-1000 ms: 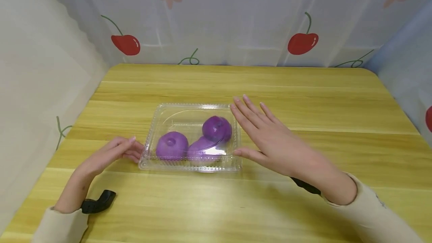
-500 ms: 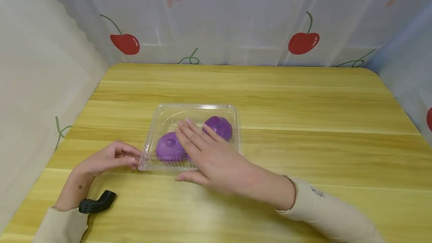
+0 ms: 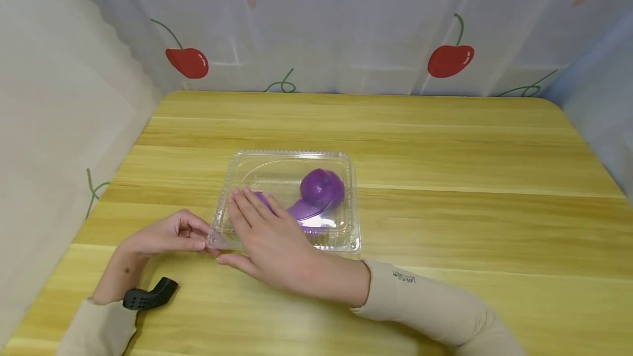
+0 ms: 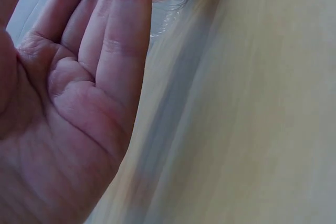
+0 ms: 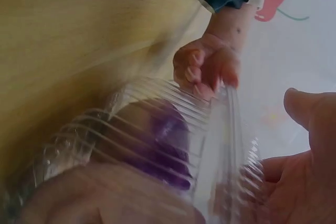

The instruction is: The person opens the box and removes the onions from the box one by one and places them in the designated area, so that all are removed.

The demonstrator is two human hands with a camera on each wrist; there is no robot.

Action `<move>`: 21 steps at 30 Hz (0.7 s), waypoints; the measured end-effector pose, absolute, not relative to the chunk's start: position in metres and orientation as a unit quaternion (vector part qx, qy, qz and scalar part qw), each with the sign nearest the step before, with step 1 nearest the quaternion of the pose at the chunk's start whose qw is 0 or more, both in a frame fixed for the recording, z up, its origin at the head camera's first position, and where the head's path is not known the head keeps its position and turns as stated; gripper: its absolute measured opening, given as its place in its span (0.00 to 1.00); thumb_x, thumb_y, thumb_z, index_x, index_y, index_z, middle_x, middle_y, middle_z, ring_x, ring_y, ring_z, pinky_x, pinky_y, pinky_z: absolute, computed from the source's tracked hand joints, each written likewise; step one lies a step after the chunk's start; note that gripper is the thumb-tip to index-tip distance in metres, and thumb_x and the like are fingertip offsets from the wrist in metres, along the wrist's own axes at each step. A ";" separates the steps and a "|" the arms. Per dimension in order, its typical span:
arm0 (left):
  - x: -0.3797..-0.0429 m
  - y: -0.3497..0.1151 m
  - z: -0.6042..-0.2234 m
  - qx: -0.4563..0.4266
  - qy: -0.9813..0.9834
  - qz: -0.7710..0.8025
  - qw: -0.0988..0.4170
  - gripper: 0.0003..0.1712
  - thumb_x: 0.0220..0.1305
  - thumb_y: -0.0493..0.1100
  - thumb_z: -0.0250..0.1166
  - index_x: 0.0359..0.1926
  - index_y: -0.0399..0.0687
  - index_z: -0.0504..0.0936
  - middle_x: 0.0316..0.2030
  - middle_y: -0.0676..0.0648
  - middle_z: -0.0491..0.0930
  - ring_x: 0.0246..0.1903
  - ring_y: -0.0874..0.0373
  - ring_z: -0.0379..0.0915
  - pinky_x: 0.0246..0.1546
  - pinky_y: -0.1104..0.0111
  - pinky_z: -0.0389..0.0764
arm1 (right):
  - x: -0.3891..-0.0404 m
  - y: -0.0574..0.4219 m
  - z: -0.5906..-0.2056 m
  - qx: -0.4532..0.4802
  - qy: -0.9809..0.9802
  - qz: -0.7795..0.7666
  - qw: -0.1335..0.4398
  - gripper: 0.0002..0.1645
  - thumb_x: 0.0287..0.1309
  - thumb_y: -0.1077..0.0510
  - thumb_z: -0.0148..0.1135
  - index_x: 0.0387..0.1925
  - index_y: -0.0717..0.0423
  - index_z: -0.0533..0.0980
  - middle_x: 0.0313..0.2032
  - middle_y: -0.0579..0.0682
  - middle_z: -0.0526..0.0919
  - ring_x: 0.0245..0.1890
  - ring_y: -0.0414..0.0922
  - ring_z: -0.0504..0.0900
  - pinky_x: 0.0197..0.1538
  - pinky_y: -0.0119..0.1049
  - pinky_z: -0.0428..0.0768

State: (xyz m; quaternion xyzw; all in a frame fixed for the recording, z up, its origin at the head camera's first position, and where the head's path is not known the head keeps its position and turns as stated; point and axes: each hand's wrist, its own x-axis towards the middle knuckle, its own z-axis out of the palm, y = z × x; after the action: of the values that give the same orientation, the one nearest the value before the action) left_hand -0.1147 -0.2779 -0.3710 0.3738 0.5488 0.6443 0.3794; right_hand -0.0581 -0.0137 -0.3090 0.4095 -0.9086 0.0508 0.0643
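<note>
A clear plastic clamshell box (image 3: 287,166) with a ridged rim lies mid-table in the head view. Several round purple objects are inside; the glossy dark one (image 3: 321,188) shows best, and the left one is mostly hidden by my right hand (image 3: 279,243). That hand lies over the lid's front left part, fingers extended and thumb pointing left past the front edge. At the box's front left corner is my left hand (image 3: 170,235), fingertips against or just under the rim, fingers loosely bent. In the right wrist view the purple object (image 5: 168,145) shows through the ridged wall.
The box stands on a wooden table (image 3: 470,224) with rounded far corners. Behind it hangs a pale curtain (image 3: 341,26) printed with cherries and flowers. A black wrist band (image 3: 150,294) juts from my left wrist above the tabletop.
My right hand has swept left from the box's right edge across the lid to its front left part. The left hand has turned slightly at the corner. The box stays in place.
</note>
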 end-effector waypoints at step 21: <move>-0.115 -0.276 -0.376 0.345 0.549 0.667 0.367 0.15 0.59 0.21 0.56 0.44 0.34 0.82 0.37 0.42 0.83 0.36 0.57 0.81 0.36 0.70 0.82 | -0.065 -0.039 -0.329 0.413 -0.885 0.039 0.213 0.44 0.61 0.35 0.52 0.61 0.68 0.66 0.60 0.62 0.68 0.62 0.53 0.65 0.62 0.40 0.64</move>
State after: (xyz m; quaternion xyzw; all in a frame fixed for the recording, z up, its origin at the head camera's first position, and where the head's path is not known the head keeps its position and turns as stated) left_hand -0.1147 -0.2761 -0.3756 0.3452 0.5486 0.6672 0.3669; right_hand -0.0646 -0.0388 -0.3295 0.4126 -0.8848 0.0392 0.2128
